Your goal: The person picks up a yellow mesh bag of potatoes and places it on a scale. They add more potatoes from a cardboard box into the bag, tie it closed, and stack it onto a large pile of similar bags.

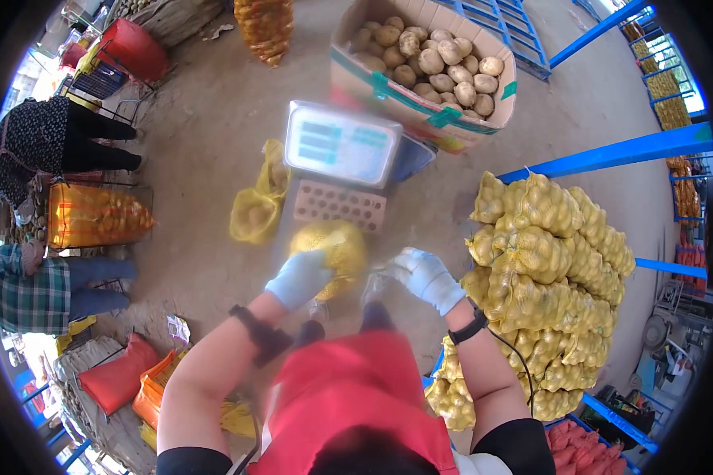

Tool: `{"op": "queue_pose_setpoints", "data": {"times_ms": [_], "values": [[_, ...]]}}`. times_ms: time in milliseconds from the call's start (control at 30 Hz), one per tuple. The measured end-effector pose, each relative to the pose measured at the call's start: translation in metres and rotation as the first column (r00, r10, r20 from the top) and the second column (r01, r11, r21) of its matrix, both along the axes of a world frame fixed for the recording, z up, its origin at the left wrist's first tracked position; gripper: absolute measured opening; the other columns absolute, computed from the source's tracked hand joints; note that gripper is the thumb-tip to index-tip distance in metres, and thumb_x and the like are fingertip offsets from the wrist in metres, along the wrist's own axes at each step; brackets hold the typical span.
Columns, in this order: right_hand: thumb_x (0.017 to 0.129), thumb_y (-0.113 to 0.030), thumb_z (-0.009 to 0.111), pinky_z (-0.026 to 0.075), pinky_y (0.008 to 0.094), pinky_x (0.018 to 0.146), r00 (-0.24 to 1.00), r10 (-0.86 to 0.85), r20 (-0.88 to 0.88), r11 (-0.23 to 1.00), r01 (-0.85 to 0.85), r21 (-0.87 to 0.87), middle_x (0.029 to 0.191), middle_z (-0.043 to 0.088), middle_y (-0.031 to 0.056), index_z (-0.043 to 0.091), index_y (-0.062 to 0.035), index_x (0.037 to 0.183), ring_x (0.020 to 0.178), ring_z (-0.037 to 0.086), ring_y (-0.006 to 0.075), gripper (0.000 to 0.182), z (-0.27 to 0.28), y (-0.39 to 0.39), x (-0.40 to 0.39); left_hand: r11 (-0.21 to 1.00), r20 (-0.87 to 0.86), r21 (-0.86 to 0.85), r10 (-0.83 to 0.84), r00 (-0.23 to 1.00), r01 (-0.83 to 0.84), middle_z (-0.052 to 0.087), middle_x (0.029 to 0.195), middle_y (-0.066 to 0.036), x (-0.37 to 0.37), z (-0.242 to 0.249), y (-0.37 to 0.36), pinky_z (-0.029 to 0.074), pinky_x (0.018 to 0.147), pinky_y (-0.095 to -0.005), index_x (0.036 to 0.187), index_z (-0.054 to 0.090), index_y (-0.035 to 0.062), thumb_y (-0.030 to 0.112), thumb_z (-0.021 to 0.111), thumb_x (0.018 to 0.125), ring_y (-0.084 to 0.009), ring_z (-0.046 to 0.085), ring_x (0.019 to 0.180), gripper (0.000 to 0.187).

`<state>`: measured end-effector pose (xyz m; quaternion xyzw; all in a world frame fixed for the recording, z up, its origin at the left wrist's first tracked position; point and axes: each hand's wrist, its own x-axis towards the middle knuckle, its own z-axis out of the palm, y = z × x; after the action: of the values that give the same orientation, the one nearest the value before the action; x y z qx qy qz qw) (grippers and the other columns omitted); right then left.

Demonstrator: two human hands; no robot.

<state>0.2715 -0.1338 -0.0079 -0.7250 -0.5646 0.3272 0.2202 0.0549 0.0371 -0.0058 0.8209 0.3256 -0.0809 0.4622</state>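
A yellow mesh bag (342, 252) with round contents, blurred by motion, hangs or rests in front of me. My left hand (301, 279), in a pale glove, grips its left side. To the right of the bag, my right hand (426, 277), also gloved, has its fingers drawn together and pointing at the bag. What its fingertips hold, if anything, is too blurred to make out. Just beyond the bag lies a pinkish brick with holes (341, 206). A scale with a pale display (342, 144) stands past the brick.
An open cardboard box (420, 99) holds loose potatoes (444, 67). Another yellow mesh bag (257, 214) lies left of the scale. Filled mesh bags (543, 277) are stacked at right, beside a blue metal bar (610, 150). Two people stand at left near an orange mesh bag (99, 215).
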Motion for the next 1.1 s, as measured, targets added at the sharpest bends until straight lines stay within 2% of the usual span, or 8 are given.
{"op": "queue_pose_setpoints", "data": {"times_ms": [100, 300, 400, 567, 700, 833, 967, 1100], "values": [[0.080, -0.016, 0.061, 0.050, 0.0394, 0.074, 0.919, -0.172, -0.355, 0.982, 0.133, -0.131, 0.097, 0.064, 0.0159, 0.066, -0.0039, 0.092, 0.085, 0.063, 0.0323, 0.018, -0.082, -0.004, 0.011, 1.000, -0.125, 0.026, 0.011, 0.992, -0.008, 0.066, 0.093, -0.019, 0.000, -0.003, -0.008, 0.051, 0.075, -0.0406, 0.099, 0.066, 0.0068, 0.023, 0.061, 0.080, -0.0331, 0.063, 0.086, 0.025], [0.076, -0.015, 0.059, 0.053, 0.0424, 0.073, 0.872, 0.482, 0.080, 0.850, -0.444, -0.283, 0.089, 0.068, 0.0180, 0.071, -0.0059, 0.089, 0.082, 0.067, 0.0317, 0.020, 0.014, 0.207, -0.050, 0.722, -0.568, 0.278, -0.408, 0.714, 0.634, 0.065, 0.103, -0.018, 0.052, 0.051, -0.014, 0.048, 0.086, -0.0369, 0.104, 0.064, 0.0050, 0.020, 0.062, 0.080, -0.0298, 0.062, 0.096, 0.028], [0.075, -0.008, 0.056, 0.053, 0.0414, 0.070, 0.551, 0.790, 0.270, 0.610, -0.753, -0.246, 0.087, 0.068, 0.0166, 0.071, -0.0032, 0.083, 0.079, 0.066, 0.0337, 0.018, 0.071, 0.208, -0.124, 0.770, -0.205, 0.382, -0.468, 0.859, 0.511, 0.060, 0.117, -0.016, -0.023, -0.097, -0.015, 0.042, 0.095, -0.0351, 0.112, 0.061, 0.0031, 0.023, 0.056, 0.086, -0.0253, 0.056, 0.109, 0.033], [0.081, -0.026, 0.064, 0.050, 0.0395, 0.076, 0.988, 0.071, -0.137, 0.816, 0.022, 0.577, 0.094, 0.067, 0.0136, 0.067, -0.0055, 0.089, 0.086, 0.064, 0.0305, 0.023, 0.071, 0.141, -0.052, 0.940, -0.336, -0.093, -0.340, 0.878, 0.328, 0.066, 0.094, -0.012, 0.000, -0.001, 0.012, 0.052, 0.072, -0.0349, 0.107, 0.060, 0.0002, 0.022, 0.052, 0.088, -0.0251, 0.066, 0.080, 0.029], [0.083, -0.040, 0.066, 0.047, 0.0387, 0.082, 0.910, -0.243, -0.336, 0.920, 0.106, -0.377, 0.099, 0.065, 0.0175, 0.066, -0.0054, 0.100, 0.092, 0.062, 0.0305, 0.039, 0.031, 0.047, -0.064, 0.532, -0.404, -0.594, 0.451, 0.796, -0.603, 0.063, 0.088, -0.009, -0.018, -0.012, -0.005, 0.053, 0.057, -0.0341, 0.105, 0.058, 0.0002, 0.013, 0.062, 0.082, -0.0233, 0.065, 0.075, 0.027], [0.093, -0.034, 0.052, 0.044, 0.0340, 0.090, 0.429, -0.400, -0.810, 0.916, 0.193, -0.351, 0.111, 0.063, 0.0120, 0.058, -0.0008, 0.118, 0.103, 0.058, 0.0216, 0.042, 0.007, 0.019, -0.112, 0.351, -0.361, -0.743, 0.509, 0.782, -0.571, 0.063, 0.091, -0.009, -0.009, 0.001, -0.001, 0.054, 0.061, -0.0343, 0.106, 0.057, -0.0005, 0.013, 0.062, 0.082, -0.0243, 0.065, 0.078, 0.027], [0.092, -0.026, 0.051, 0.050, 0.0373, 0.080, 0.303, -0.573, -0.762, 0.815, 0.316, -0.487, 0.097, 0.067, 0.0103, 0.061, -0.0010, 0.112, 0.089, 0.064, 0.0264, 0.034, -0.016, 0.025, -0.047, 0.992, -0.190, -0.105, -0.092, 0.977, 0.072, 0.064, 0.099, -0.012, 0.009, -0.007, 0.019, 0.053, 0.065, -0.0365, 0.105, 0.059, 0.0013, 0.007, 0.063, 0.076, -0.0302, 0.065, 0.081, 0.030], [0.089, -0.031, 0.051, 0.049, 0.0408, 0.084, 0.923, -0.231, -0.307, 0.953, 0.150, -0.265, 0.106, 0.066, 0.0178, 0.067, -0.0027, 0.102, 0.096, 0.063, 0.0310, 0.035, -0.049, 0.131, -0.031, 0.615, -0.438, 0.386, -0.534, 0.723, 0.688, 0.063, 0.107, -0.012, 0.058, 0.024, -0.010, 0.050, 0.078, -0.0395, 0.107, 0.061, 0.0091, 0.012, 0.059, 0.078, -0.0310, 0.063, 0.091, 0.029]]}}
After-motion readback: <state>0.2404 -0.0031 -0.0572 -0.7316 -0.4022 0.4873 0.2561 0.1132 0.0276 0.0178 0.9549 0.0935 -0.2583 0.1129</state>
